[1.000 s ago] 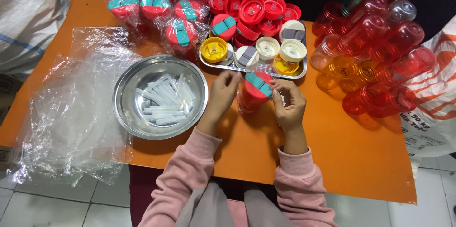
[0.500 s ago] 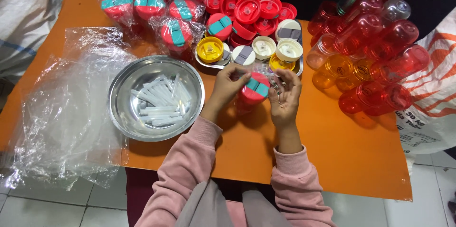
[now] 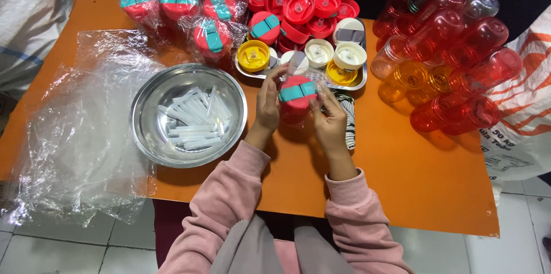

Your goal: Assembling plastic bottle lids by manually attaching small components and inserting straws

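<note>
We hold a red bottle between both hands over the orange table, just in front of the metal tray of loose lids. Our left hand closes on its left side and our right hand grips its right side. The bottle stands upright, its long axis running up toward the camera, so we look down on its red lid with the teal strap across it. A steel bowl of white straws sits to the left.
</note>
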